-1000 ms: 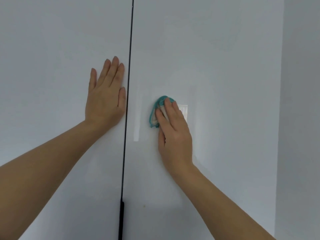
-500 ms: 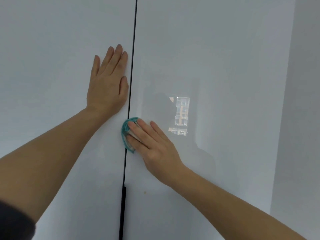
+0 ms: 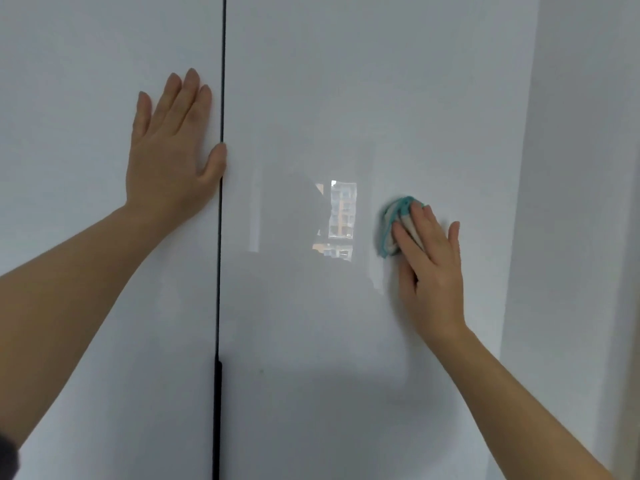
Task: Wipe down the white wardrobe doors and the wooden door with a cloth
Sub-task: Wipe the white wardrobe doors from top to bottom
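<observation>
Two glossy white wardrobe doors fill the view, the left door (image 3: 69, 98) and the right door (image 3: 346, 81), split by a thin dark vertical gap (image 3: 221, 98). My left hand (image 3: 173, 147) lies flat and open on the left door, thumb at the gap. My right hand (image 3: 433, 265) presses a folded teal and white cloth (image 3: 391, 223) flat against the right door, towards that door's right side. Most of the cloth is hidden under my fingers. The wooden door is not in view.
A dark recessed handle strip (image 3: 217, 417) runs down the gap at the bottom. A window reflection (image 3: 341, 220) shows on the right door. A plain white side panel or wall (image 3: 571, 168) stands to the right of the doors.
My right hand has slid the cloth from the gap between the doors across to the right side of the right door. My left hand stays flat on the left door.
</observation>
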Demonstrator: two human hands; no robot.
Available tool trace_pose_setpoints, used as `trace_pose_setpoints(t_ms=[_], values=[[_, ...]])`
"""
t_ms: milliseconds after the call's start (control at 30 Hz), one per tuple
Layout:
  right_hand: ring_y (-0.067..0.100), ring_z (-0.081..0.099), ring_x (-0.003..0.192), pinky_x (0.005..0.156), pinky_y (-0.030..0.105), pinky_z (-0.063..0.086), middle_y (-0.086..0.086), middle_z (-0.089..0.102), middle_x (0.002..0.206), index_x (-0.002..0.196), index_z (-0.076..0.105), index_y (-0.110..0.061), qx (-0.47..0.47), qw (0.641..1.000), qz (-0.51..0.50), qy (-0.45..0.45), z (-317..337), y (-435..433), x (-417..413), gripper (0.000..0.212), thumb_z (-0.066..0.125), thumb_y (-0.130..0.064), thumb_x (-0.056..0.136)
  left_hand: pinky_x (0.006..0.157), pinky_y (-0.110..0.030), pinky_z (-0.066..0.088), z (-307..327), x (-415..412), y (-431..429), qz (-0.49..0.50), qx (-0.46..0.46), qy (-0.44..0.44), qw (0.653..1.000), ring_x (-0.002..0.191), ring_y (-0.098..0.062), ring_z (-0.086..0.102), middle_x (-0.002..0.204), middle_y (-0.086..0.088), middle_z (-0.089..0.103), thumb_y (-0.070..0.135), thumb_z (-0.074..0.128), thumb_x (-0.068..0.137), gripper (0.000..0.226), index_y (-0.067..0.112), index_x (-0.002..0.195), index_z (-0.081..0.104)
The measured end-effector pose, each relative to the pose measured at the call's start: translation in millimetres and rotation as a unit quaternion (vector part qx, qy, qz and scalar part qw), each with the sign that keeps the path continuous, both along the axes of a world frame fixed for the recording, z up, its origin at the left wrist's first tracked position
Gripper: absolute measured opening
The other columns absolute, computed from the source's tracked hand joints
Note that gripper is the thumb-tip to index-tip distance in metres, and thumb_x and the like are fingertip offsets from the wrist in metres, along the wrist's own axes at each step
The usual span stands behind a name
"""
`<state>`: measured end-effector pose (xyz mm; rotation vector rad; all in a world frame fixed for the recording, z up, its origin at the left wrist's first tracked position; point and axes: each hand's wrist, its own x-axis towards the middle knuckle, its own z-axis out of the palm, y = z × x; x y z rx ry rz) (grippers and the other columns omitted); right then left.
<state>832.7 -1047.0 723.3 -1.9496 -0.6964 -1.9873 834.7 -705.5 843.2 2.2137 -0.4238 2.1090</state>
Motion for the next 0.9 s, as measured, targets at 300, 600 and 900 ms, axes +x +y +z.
trace_pose_setpoints(t_ms=[300, 600, 900], values=[[0.027, 0.032, 0.142, 0.121, 0.048, 0.013, 0.012, 0.036, 0.151, 0.134, 0.054, -0.004, 0.195, 0.981, 0.003, 0.002, -22.3, -61.9, 1.9, 0.039, 0.047, 0.004, 0.097, 0.121, -0.042, -0.002, -1.1, -2.7, -2.0, -0.009, -0.002, 0.005, 1.0, 0.151, -0.023, 0.008, 0.162, -0.008, 0.015, 0.029, 0.031, 0.094, 0.063, 0.008, 0.153, 0.021], [0.012, 0.028, 0.144, 0.115, 0.046, 0.031, -0.002, 0.034, 0.154, 0.138, 0.053, -0.013, 0.362, 0.931, 0.053, 0.019, -53.6, -45.9, 1.1, 0.042, 0.048, -0.002, 0.098, 0.122, -0.044, 0.0, -2.1, -0.1, -2.5, -0.001, -0.004, 0.003, 1.0, 0.151, -0.023, 0.006, 0.162, -0.008, 0.013, 0.031, 0.033, 0.095, 0.064, 0.009, 0.153, 0.019], [0.017, 0.027, 0.145, 0.115, 0.046, 0.031, -0.006, 0.033, 0.151, 0.136, 0.054, -0.009, 0.293, 0.953, 0.065, 0.033, -67.0, 24.8, -2.3, 0.044, 0.047, 0.005, 0.095, 0.121, -0.049, 0.001, -3.0, -2.9, -7.8, 0.032, 0.003, 0.009, 0.999, 0.15, -0.028, 0.004, 0.163, -0.013, 0.009, 0.031, 0.031, 0.095, 0.066, 0.008, 0.154, 0.015]])
